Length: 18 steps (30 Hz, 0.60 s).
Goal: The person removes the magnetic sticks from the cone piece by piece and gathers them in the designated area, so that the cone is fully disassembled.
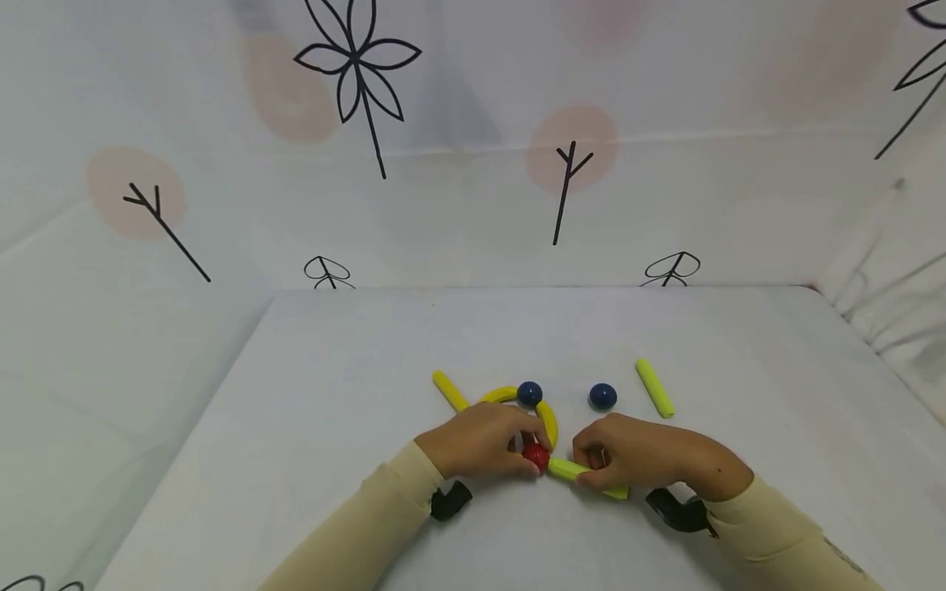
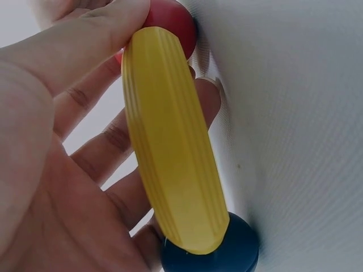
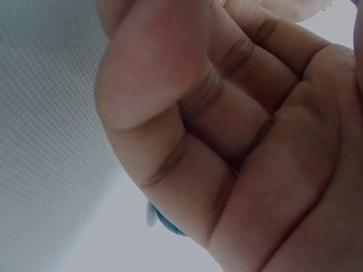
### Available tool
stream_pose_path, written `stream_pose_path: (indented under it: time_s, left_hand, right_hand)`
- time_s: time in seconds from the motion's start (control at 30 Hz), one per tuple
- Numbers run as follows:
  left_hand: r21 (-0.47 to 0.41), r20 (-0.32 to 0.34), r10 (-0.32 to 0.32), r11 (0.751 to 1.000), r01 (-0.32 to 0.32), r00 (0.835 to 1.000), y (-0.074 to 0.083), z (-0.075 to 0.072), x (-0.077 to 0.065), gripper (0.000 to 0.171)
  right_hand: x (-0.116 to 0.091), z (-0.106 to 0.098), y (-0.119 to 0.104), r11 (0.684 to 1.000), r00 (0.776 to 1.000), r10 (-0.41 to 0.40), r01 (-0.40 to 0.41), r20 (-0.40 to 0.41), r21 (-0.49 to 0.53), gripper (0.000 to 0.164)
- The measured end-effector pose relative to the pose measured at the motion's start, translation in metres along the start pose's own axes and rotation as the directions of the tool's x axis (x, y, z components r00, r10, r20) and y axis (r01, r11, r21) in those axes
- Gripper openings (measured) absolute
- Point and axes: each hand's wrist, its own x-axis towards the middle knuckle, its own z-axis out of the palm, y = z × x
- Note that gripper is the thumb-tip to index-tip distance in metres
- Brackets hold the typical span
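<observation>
In the head view my left hand (image 1: 476, 439) pinches a red ball (image 1: 535, 457) between thumb and fingers, low over the white table. One end of a lime-green stick (image 1: 566, 469) meets the ball; my right hand (image 1: 650, 451) grips that stick farther along. Curved yellow pieces (image 1: 548, 422) lie around the left hand, with a dark blue ball (image 1: 530, 394) between two of them. The left wrist view has a ridged yellow piece (image 2: 170, 141) running from the red ball (image 2: 173, 25) to a dark blue ball (image 2: 210, 252). Curled fingers (image 3: 170, 147) fill the right wrist view, hiding the stick.
Behind the left hand lies a straight yellow stick (image 1: 449, 390). A second dark blue ball (image 1: 603, 397) rests beyond the right hand, and another lime-green stick (image 1: 654, 388) is to its right. Patterned white cloth (image 1: 458, 222) stands behind the table.
</observation>
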Motion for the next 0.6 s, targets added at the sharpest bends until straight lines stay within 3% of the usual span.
stream_pose_path:
  time_s: [0.37, 0.5, 0.6]
  left_hand:
    - [-0.031, 0.022, -0.039, 0.999, 0.040, 0.999, 0.000, -0.002, -0.001, 0.023]
    - [-0.036, 0.021, -0.045, 0.998, 0.046, 0.999, 0.000, -0.003, -0.002, 0.024]
    - [-0.030, 0.022, -0.041, 0.999, 0.042, 0.999, 0.000, -0.003, -0.002, 0.024]
  right_hand:
    - [-0.007, -0.004, 0.003, 0.996, 0.996, 0.087, -0.087, 0.007, -0.017, 0.016]
    - [-0.009, -0.011, 0.003, 0.998, 0.995, 0.053, -0.056, -0.083, -0.040, 0.014]
    - [-0.011, -0.017, 0.001, 0.998, 0.979, 0.045, -0.055, -0.199, -0.044, 0.012]
